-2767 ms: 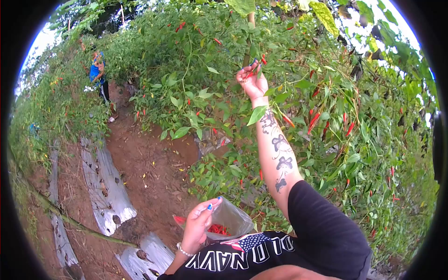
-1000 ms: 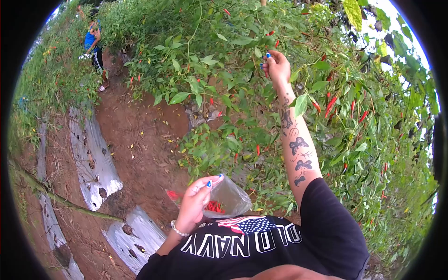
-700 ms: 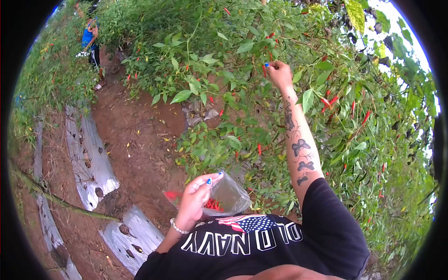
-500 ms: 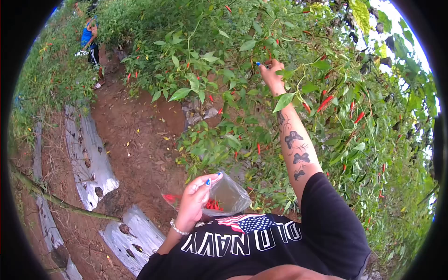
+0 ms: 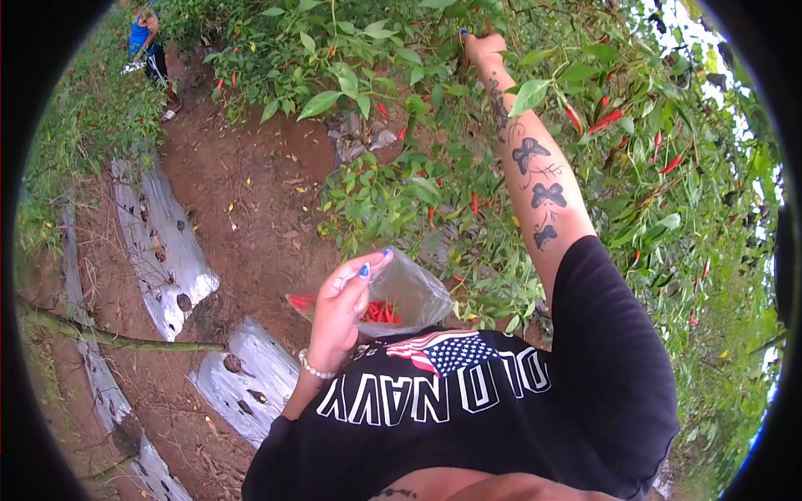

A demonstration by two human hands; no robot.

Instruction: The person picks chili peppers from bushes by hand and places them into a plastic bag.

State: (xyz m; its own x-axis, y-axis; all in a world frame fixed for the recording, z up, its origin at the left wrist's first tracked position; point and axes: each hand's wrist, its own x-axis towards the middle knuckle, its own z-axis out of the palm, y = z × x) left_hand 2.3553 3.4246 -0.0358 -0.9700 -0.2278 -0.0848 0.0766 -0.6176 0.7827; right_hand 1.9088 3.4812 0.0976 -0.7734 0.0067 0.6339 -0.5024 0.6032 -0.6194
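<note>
Open-air pepper field

This is an outdoor growing plot, most likely a farm or large garden; dense leafy bushes bear slim red peppers; bare brown soil runs as a path beside them, with more greenery on its far side; strips of silvery sheeting, pierced with dark holes, cover parts of the ground; another person stands up the path; bright sky breaks through the foliage.

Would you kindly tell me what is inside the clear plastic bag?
Slender red chili peppers lie in the clear plastic bag; whatever is behind the bare left hand is hidden.
</note>
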